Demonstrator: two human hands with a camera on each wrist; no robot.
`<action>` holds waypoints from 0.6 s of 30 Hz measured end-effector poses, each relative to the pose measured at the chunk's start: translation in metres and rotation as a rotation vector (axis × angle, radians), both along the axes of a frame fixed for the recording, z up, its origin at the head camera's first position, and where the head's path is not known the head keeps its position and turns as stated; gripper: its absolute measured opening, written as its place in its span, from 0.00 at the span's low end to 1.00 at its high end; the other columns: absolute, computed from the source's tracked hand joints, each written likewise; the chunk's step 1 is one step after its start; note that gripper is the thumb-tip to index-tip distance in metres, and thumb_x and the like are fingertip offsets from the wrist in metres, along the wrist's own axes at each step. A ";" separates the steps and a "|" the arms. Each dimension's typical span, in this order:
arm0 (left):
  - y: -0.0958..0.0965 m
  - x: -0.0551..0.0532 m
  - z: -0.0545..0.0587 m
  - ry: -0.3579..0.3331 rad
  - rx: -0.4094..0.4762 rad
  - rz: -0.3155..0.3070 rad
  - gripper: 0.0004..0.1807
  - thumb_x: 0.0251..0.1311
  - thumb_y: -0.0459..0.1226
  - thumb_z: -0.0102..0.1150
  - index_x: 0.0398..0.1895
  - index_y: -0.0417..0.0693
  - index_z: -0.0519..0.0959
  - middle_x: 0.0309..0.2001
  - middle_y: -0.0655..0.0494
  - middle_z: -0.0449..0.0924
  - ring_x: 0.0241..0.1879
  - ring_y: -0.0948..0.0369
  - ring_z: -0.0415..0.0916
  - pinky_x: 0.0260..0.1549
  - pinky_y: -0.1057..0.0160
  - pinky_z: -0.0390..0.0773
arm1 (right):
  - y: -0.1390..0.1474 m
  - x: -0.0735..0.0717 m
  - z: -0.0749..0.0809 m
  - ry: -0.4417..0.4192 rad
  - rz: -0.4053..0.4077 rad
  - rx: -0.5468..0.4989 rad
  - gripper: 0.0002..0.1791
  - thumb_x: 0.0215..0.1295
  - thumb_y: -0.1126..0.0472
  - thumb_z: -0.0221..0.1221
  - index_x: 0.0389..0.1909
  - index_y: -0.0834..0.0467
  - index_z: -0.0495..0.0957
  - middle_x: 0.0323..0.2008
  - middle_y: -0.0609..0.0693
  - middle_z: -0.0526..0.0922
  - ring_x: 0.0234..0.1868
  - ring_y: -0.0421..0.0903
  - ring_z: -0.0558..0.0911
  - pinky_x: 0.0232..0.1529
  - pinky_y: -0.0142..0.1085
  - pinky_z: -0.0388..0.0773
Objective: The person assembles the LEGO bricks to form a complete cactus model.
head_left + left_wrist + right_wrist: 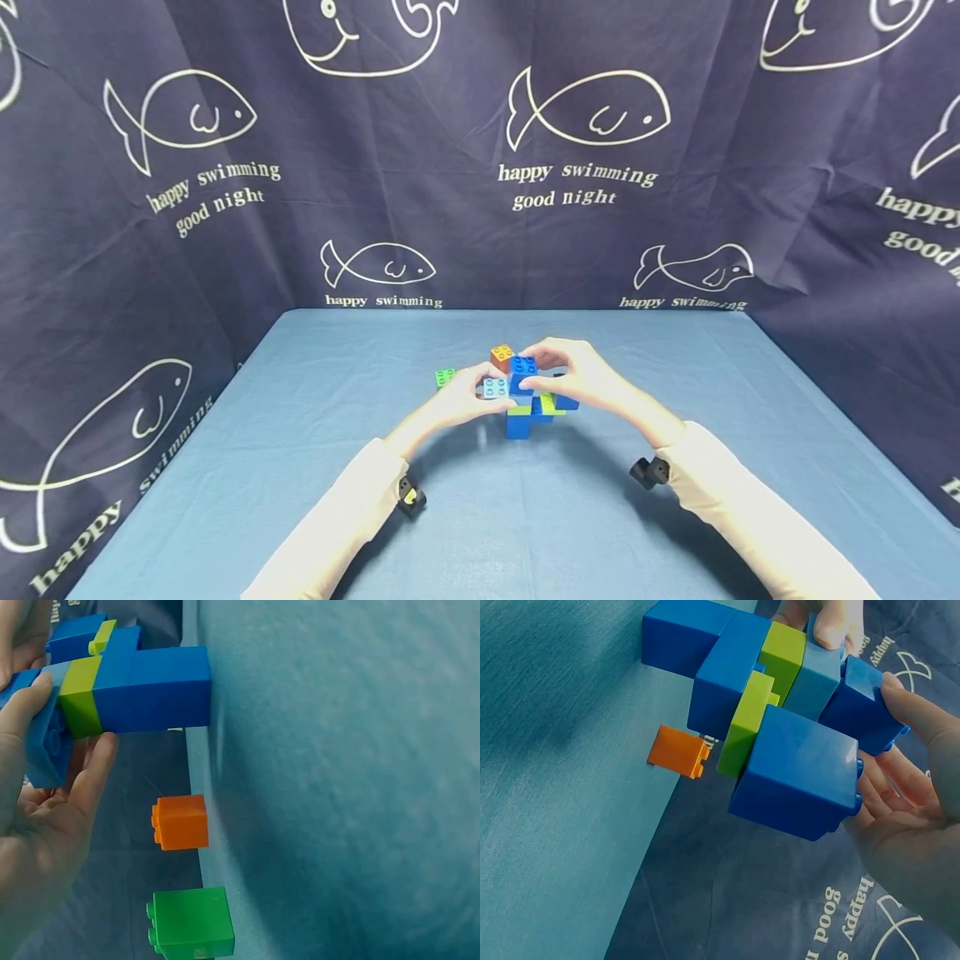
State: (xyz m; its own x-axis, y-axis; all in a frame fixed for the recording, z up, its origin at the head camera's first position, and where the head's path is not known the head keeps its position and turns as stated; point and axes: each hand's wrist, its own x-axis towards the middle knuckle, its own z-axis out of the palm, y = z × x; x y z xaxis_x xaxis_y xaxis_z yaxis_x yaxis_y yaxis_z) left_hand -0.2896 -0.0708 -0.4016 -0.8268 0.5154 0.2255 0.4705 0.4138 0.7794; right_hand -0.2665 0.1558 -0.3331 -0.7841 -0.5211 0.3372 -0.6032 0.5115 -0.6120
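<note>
My left hand (459, 400) grips the side of a toy brick structure, its thumb lying along the light blue brick (817, 679). At the top, my right hand (576, 368) pinches a dark blue brick (522, 377) between thumb and fingers; this brick sits against the light blue one. Below come a lime green brick (81, 697) and blue bricks (161, 688) at the base. A flat lime piece (746, 724) with a large blue brick (799, 769) on it juts out at the right side. Some of the left fingers are hidden behind the bricks.
An orange brick (502, 357) stands on the blue tabletop (495, 533) behind the hands. A green brick (446, 377) stands left of it, partly behind the left hand. Dark fish-print cloth (480, 208) hangs around the back and sides of the table.
</note>
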 end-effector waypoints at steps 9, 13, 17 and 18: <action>-0.002 -0.001 0.003 -0.022 0.008 -0.010 0.16 0.51 0.46 0.68 0.40 0.51 0.77 0.34 0.59 0.77 0.32 0.64 0.72 0.30 0.69 0.73 | -0.002 -0.002 -0.001 -0.001 0.042 -0.033 0.21 0.52 0.56 0.69 0.48 0.55 0.79 0.40 0.50 0.84 0.43 0.47 0.84 0.48 0.45 0.78; -0.002 -0.002 0.002 -0.037 0.019 -0.009 0.16 0.51 0.46 0.68 0.39 0.51 0.77 0.33 0.59 0.77 0.32 0.63 0.72 0.31 0.67 0.74 | -0.003 -0.003 -0.002 0.001 0.056 -0.040 0.21 0.52 0.56 0.69 0.47 0.55 0.79 0.40 0.49 0.83 0.43 0.46 0.83 0.48 0.44 0.79; -0.002 -0.001 0.002 -0.048 0.014 -0.011 0.16 0.51 0.47 0.68 0.39 0.51 0.77 0.33 0.60 0.78 0.33 0.62 0.73 0.33 0.67 0.74 | -0.003 -0.002 -0.003 -0.012 0.051 -0.043 0.20 0.53 0.56 0.68 0.48 0.54 0.79 0.39 0.48 0.83 0.43 0.45 0.83 0.48 0.42 0.79; -0.003 -0.001 0.002 -0.048 0.012 -0.012 0.16 0.51 0.47 0.68 0.39 0.51 0.77 0.34 0.59 0.78 0.34 0.62 0.73 0.33 0.66 0.74 | -0.003 -0.002 -0.004 -0.015 0.051 -0.045 0.20 0.53 0.57 0.68 0.48 0.54 0.79 0.38 0.48 0.83 0.43 0.44 0.83 0.48 0.42 0.79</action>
State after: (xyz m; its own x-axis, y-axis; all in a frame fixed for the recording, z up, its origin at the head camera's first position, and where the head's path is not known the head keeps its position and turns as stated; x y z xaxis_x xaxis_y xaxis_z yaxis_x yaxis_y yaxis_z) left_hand -0.2908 -0.0734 -0.3994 -0.8306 0.5228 0.1916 0.4372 0.3992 0.8059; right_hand -0.2681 0.1527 -0.3367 -0.7621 -0.5450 0.3495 -0.6182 0.4522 -0.6429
